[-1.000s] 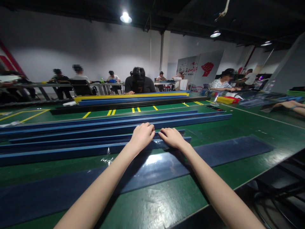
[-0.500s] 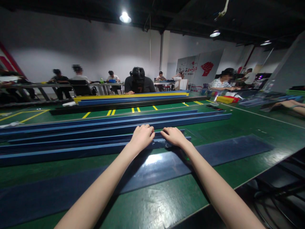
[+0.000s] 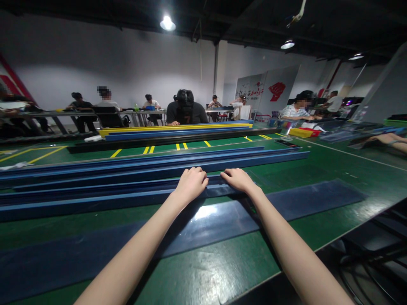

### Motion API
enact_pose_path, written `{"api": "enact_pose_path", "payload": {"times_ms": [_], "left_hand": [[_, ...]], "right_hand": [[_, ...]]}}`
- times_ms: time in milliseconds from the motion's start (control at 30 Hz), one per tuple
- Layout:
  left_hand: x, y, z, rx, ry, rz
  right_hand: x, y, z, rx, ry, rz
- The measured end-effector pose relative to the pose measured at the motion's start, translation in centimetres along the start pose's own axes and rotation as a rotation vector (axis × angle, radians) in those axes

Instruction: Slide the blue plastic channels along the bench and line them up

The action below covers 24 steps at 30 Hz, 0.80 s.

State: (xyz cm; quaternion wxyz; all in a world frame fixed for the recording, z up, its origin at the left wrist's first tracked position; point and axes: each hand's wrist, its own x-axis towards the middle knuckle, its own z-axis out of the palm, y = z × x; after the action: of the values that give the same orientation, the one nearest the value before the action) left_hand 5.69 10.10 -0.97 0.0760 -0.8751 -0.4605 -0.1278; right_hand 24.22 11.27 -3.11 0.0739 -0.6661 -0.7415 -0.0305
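Observation:
Both my hands rest on the nearest long blue rail, which lies across the green table. My left hand is curled with its fingers closed over the rail's top edge. My right hand lies a little to the right, fingers bent down over the same rail near its right end. A second blue rail runs just behind it, and two longer blue rails lie farther back. A dark blue flat strip lies on the table under my forearms.
Across the table, yellow and blue rails lie in front of a seated person in black. More people sit at tables behind. Another person's forearm rests at the far right. The table's edge drops off at lower right.
My right hand slid slightly right along the near rail, and the rail's right end no longer sticks out past it. My left hand barely moved.

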Motion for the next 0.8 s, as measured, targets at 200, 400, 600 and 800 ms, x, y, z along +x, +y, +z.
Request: {"api": "enact_pose_path", "payload": {"times_ms": [200, 400, 600, 800], "left_hand": [[-0.1, 0.2, 0.1, 0.016, 0.003, 0.011], [-0.2, 0.2, 0.1, 0.039, 0.005, 0.029], [-0.2, 0.1, 0.6, 0.053, 0.011, 0.039], [-0.2, -0.1, 1.1, 0.071, -0.003, 0.04]], "right_hand": [[0.2, 0.4, 0.1, 0.004, -0.004, 0.032], [0.2, 0.9, 0.1, 0.02, -0.02, 0.066], [0.2, 1.6, 0.1, 0.019, -0.021, 0.086], [0.0, 2.4, -0.1, 0.01, -0.03, 0.119]]}}
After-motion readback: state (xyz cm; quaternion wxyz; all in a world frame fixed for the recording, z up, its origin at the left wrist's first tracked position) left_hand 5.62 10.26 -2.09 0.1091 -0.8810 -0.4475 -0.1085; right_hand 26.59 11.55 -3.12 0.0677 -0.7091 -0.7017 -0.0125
